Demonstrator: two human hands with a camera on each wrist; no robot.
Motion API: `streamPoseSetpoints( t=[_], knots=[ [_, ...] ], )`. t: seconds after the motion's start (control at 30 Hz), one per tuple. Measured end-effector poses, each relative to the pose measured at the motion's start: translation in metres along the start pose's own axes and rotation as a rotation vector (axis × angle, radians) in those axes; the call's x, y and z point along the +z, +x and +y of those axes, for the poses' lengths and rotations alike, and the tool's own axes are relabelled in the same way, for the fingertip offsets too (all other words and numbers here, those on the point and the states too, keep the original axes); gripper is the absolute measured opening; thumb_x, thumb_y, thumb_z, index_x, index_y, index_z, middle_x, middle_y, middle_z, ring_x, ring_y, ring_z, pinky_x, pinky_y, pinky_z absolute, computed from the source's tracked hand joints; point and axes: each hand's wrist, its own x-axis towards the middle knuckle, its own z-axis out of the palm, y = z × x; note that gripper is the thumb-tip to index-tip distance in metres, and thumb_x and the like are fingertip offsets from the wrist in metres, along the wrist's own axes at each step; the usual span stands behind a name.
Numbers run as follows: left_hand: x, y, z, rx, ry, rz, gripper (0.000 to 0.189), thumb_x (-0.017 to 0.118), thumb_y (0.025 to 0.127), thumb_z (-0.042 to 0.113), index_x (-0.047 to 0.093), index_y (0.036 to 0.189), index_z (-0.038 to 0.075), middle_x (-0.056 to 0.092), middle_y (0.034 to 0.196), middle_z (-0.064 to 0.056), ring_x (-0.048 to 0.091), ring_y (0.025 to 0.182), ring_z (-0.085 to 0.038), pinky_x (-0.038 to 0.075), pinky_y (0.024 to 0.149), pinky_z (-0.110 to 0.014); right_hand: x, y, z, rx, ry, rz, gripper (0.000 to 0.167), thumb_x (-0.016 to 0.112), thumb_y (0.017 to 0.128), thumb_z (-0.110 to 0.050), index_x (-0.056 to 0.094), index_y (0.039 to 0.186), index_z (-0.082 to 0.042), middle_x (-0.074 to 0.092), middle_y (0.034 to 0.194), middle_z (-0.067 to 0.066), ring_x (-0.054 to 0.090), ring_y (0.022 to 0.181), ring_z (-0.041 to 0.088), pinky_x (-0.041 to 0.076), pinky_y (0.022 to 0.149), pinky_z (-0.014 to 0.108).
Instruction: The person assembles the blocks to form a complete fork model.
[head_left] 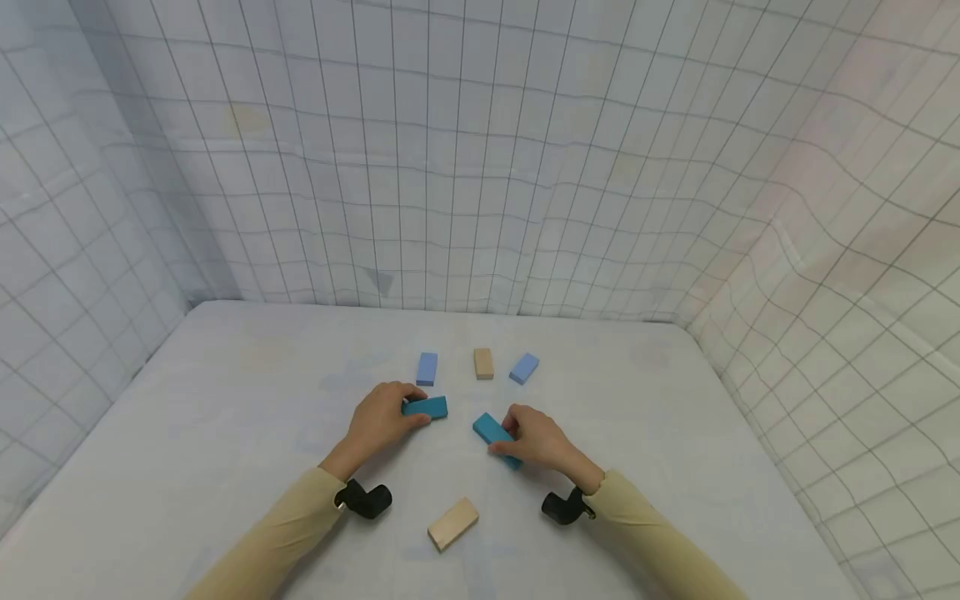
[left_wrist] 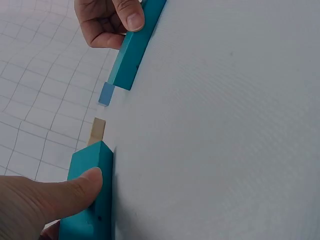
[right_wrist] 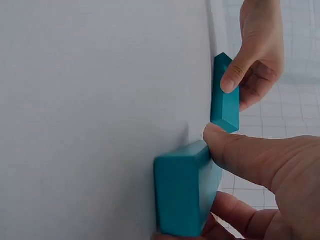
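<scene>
My left hand (head_left: 381,418) pinches a teal rectangular block (head_left: 433,407) between thumb and fingers, left of the middle of the cloth-covered table. The thumb presses the near long side of that block (left_wrist: 82,161). To the right, my right hand (head_left: 546,442) pinches a second teal block (head_left: 491,427), which lies at a slant with its far end toward the left. In the right wrist view this second block (right_wrist: 180,192) sits right at the white cloth, thumb on one side and fingers on the other. A short gap separates the two blocks.
Behind the hands lie a blue block (head_left: 427,368), a plain wooden block (head_left: 483,363) and another blue block (head_left: 524,367). A second wooden block (head_left: 453,523) lies nearer, between the forearms. Checked white cloth (head_left: 480,192) walls the table's back and sides.
</scene>
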Motion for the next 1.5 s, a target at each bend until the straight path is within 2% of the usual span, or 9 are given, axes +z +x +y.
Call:
streamPoseSetpoints(
  t=[0.17, 0.43, 0.57, 0.77, 0.93, 1.1, 1.3, 1.5],
  knots=[
    [-0.002, 0.001, 0.001, 0.018, 0.026, -0.004, 0.033, 0.08, 0.077, 0.018, 0.073, 0.107, 0.007, 0.066, 0.103, -0.012, 0.06, 0.095, -0.03, 0.048, 0.078, -0.044, -0.001, -0.002, -0.004, -0.039, -0.019, 0.012, 0.029, 0.077, 0.081, -0.03, 0.058, 0.09, -0.01, 0.054, 0.08, -0.003, 0.048, 0.067, 0.011, 0.041, 0.056, 0.027],
    [-0.003, -0.005, 0.005, 0.027, 0.036, 0.02, 0.023, 0.079, 0.078, 0.018, 0.076, 0.099, 0.01, 0.068, 0.095, -0.006, 0.06, 0.086, -0.024, 0.048, 0.069, -0.039, 0.001, -0.007, -0.003, -0.07, 0.012, 0.025, 0.032, 0.079, 0.079, -0.029, 0.057, 0.092, -0.01, 0.057, 0.085, -0.003, 0.05, 0.071, 0.01, 0.043, 0.061, 0.027],
    [-0.006, -0.007, 0.007, 0.024, 0.02, 0.026, 0.023, 0.079, 0.078, 0.02, 0.075, 0.099, 0.01, 0.068, 0.093, -0.004, 0.06, 0.081, -0.021, 0.048, 0.066, -0.037, 0.001, -0.008, 0.002, -0.079, 0.055, 0.01, 0.032, 0.079, 0.079, -0.028, 0.056, 0.091, -0.01, 0.053, 0.078, -0.003, 0.046, 0.067, 0.01, 0.04, 0.059, 0.026],
    [-0.013, -0.01, 0.012, 0.004, -0.076, 0.009, 0.025, 0.078, 0.079, 0.023, 0.073, 0.099, 0.01, 0.069, 0.088, 0.001, 0.058, 0.066, -0.01, 0.046, 0.056, -0.029, 0.003, -0.011, 0.008, -0.087, 0.087, 0.006, 0.027, 0.077, 0.081, -0.029, 0.058, 0.087, -0.011, 0.051, 0.073, -0.006, 0.045, 0.065, 0.009, 0.039, 0.057, 0.024],
    [-0.014, -0.011, 0.015, -0.024, -0.169, -0.007, 0.029, 0.079, 0.079, 0.026, 0.072, 0.099, 0.007, 0.069, 0.088, 0.0, 0.061, 0.07, -0.012, 0.049, 0.061, -0.03, 0.004, -0.015, 0.012, -0.104, 0.1, 0.052, 0.027, 0.077, 0.081, -0.031, 0.062, 0.091, -0.011, 0.055, 0.079, -0.007, 0.048, 0.069, 0.01, 0.043, 0.062, 0.026],
    [-0.008, -0.008, 0.016, -0.06, -0.275, -0.032, 0.031, 0.08, 0.077, 0.027, 0.071, 0.097, 0.004, 0.068, 0.085, -0.001, 0.062, 0.069, -0.013, 0.049, 0.058, -0.029, 0.001, -0.017, 0.018, -0.109, 0.123, 0.105, 0.028, 0.076, 0.082, -0.031, 0.064, 0.095, -0.009, 0.057, 0.082, -0.005, 0.051, 0.072, 0.011, 0.044, 0.064, 0.026],
    [0.003, -0.007, 0.024, -0.149, -0.455, -0.117, 0.035, 0.081, 0.077, 0.024, 0.066, 0.097, 0.0, 0.065, 0.078, -0.003, 0.062, 0.054, -0.015, 0.051, 0.053, -0.03, -0.006, -0.02, 0.022, -0.106, 0.159, 0.144, 0.028, 0.074, 0.084, -0.03, 0.066, 0.099, -0.008, 0.059, 0.082, -0.005, 0.053, 0.073, 0.012, 0.045, 0.064, 0.026],
    [0.014, -0.008, 0.027, -0.149, -0.487, -0.178, 0.035, 0.081, 0.077, 0.025, 0.064, 0.094, -0.001, 0.064, 0.071, -0.001, 0.061, 0.048, -0.017, 0.05, 0.054, -0.03, -0.011, -0.022, 0.022, -0.096, 0.188, 0.141, 0.026, 0.071, 0.087, -0.027, 0.066, 0.104, -0.007, 0.06, 0.085, -0.004, 0.056, 0.076, 0.013, 0.046, 0.065, 0.027]
  ],
)
